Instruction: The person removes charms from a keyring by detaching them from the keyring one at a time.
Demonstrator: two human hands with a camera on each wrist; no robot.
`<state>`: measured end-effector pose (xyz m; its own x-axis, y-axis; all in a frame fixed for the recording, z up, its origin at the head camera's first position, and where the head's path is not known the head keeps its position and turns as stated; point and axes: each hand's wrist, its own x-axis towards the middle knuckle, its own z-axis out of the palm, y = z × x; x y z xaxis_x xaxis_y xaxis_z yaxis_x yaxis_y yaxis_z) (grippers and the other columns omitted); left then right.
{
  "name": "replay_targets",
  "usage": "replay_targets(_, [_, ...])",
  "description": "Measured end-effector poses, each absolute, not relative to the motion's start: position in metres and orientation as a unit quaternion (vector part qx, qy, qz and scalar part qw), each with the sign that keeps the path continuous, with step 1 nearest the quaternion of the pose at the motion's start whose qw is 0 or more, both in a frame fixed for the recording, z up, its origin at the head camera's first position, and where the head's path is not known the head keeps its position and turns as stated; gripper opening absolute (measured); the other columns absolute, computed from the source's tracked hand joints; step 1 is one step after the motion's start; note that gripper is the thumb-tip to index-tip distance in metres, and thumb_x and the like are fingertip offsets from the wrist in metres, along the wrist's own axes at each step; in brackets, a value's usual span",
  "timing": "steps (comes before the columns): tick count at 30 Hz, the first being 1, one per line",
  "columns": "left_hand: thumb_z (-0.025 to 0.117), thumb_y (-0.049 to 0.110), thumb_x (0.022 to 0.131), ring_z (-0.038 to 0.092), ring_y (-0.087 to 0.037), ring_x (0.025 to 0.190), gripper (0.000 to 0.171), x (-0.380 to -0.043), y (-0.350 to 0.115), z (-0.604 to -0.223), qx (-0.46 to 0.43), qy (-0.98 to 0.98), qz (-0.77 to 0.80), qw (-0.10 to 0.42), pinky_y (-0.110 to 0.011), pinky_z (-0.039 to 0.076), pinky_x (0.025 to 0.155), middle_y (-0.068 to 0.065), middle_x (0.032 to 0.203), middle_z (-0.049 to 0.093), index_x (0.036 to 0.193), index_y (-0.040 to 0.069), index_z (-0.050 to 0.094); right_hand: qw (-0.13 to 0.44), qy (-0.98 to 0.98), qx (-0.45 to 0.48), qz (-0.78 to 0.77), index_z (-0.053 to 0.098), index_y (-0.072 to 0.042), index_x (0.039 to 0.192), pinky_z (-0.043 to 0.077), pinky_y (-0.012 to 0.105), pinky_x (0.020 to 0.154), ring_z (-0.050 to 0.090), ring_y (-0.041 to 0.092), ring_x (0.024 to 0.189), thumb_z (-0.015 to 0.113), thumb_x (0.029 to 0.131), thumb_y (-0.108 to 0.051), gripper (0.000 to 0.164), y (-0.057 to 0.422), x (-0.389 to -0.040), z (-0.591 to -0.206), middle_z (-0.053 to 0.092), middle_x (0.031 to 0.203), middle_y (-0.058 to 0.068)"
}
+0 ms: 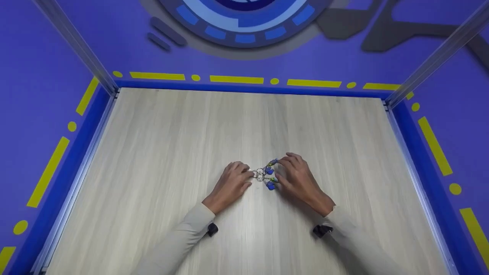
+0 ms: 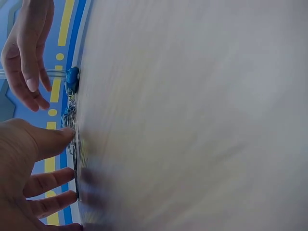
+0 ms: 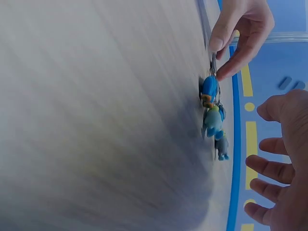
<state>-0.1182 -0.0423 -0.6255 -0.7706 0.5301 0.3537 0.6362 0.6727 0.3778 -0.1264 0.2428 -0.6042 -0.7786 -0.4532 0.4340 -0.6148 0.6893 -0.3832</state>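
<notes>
A keychain lies on the wooden table, its linked metal rings (image 1: 260, 174) between my two hands. Small blue figurine charms (image 1: 270, 186) with yellow-green parts hang off its right side; in the right wrist view, more charms (image 3: 215, 120) show in blue and grey. My left hand (image 1: 231, 183) rests at the ring end, fingers fairly straight, with the thumb at the rings and fingertips along a thin flat metal piece (image 2: 76, 175). Beside the charms, my right hand (image 1: 300, 181) hovers with spread fingers, apart from them in the right wrist view.
Pale wood tabletop (image 1: 183, 133) stretches around the hands. Blue panels with yellow marks stand behind the table (image 1: 237, 68) and on both sides, with metal posts (image 1: 76, 46) at the back corners. Each sleeve carries a dark wrist camera (image 1: 323, 230).
</notes>
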Motion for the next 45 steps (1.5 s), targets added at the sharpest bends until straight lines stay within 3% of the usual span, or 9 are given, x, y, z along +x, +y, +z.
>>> replay_targets(9, [0.085, 0.014, 0.096, 0.062, -0.03, 0.119, 0.017, -0.123, -0.042, -0.633, -0.334, -0.902, -0.245, 0.124, -0.058, 0.051, 0.109, -0.01, 0.121, 0.071, 0.112, 0.011, 0.083, 0.144, -0.906, 0.299, 0.263, 0.075, 0.004, 0.124, 0.047, 0.069, 0.111, 0.059, 0.048, 0.134, 0.087, 0.094, -0.014, 0.036, 0.235, -0.128, -0.61, 0.072, 0.125, 0.019])
replay_targets(17, [0.082, 0.013, 0.099, 0.059, -0.03, 0.119, 0.018, -0.12, -0.041, -0.621, -0.319, -0.917, -0.224, 0.085, -0.056, 0.05, 0.109, -0.012, 0.124, 0.069, 0.117, 0.013, 0.084, 0.132, -0.903, 0.3, 0.278, 0.075, 0.0, 0.128, 0.046, 0.069, 0.112, 0.058, 0.047, 0.136, 0.086, 0.096, -0.015, 0.037, 0.23, -0.131, -0.611, 0.072, 0.126, 0.017])
replay_targets(26, [0.081, 0.015, 0.101, 0.058, -0.029, 0.118, 0.015, -0.12, -0.039, -0.616, -0.321, -0.922, -0.206, 0.066, -0.052, 0.05, 0.103, -0.011, 0.123, 0.069, 0.115, 0.014, 0.085, 0.156, -0.897, 0.306, 0.28, 0.075, 0.005, 0.122, 0.047, 0.069, 0.11, 0.06, 0.049, 0.131, 0.087, 0.091, -0.012, 0.037, 0.224, -0.13, -0.618, 0.072, 0.123, 0.021])
replay_targets(45, [0.08, 0.016, 0.1, 0.058, -0.029, 0.107, 0.008, -0.124, -0.028, -0.609, -0.295, -0.939, -0.155, 0.082, -0.049, 0.049, 0.091, -0.008, 0.111, 0.068, 0.104, 0.015, 0.086, 0.129, -0.891, 0.333, 0.281, 0.077, 0.001, 0.119, 0.045, 0.067, 0.113, 0.059, 0.048, 0.133, 0.089, 0.089, -0.011, 0.034, 0.206, -0.139, -0.624, 0.07, 0.122, 0.017])
